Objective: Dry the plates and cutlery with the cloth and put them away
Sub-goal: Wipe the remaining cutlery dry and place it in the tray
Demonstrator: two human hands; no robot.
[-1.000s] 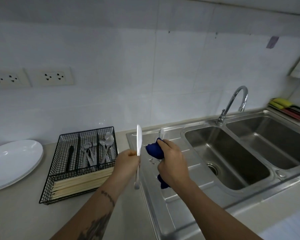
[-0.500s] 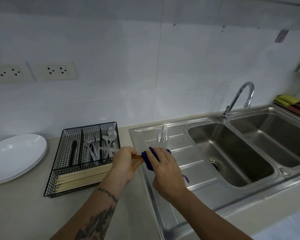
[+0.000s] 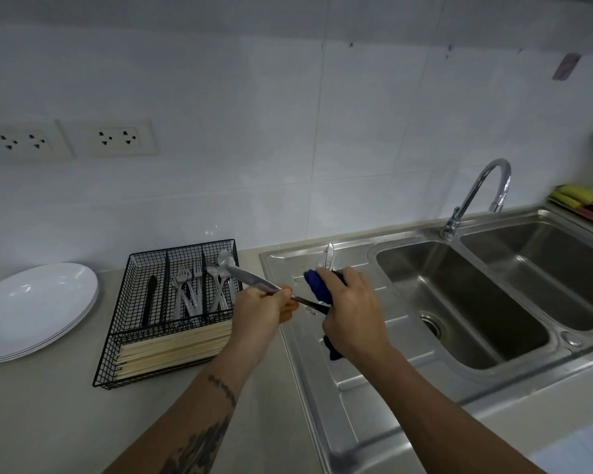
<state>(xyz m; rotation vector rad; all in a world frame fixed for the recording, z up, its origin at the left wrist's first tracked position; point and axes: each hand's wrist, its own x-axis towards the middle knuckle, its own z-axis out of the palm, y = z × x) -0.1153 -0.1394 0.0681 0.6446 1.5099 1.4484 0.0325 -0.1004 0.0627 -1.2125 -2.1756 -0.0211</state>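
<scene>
My left hand [image 3: 262, 311] pinches a table knife [image 3: 250, 280] by its middle, the blade pointing left over the black wire cutlery basket [image 3: 117, 336]. My right hand [image 3: 350, 313] grips a dark blue cloth [image 3: 317, 287] wrapped round the knife's handle end, above the steel draining board [image 3: 356, 388]. More cutlery [image 3: 328, 258] lies on the draining board just behind the cloth. The basket holds a dark knife, forks, spoons and a row of wooden chopsticks [image 3: 175, 347]. A stack of white plates [image 3: 31, 309] sits on the counter at the far left.
A double steel sink [image 3: 459, 302] with a curved tap [image 3: 476, 196] lies to the right. Sponges on a tray [image 3: 582, 203] sit at the far right by the wall. Two wall sockets [image 3: 110, 138] are above the counter on the left.
The knife went from upright to lying nearly level, blade turned left over the basket. My right hand with the cloth slid onto its handle end. The camera tilted down a little.
</scene>
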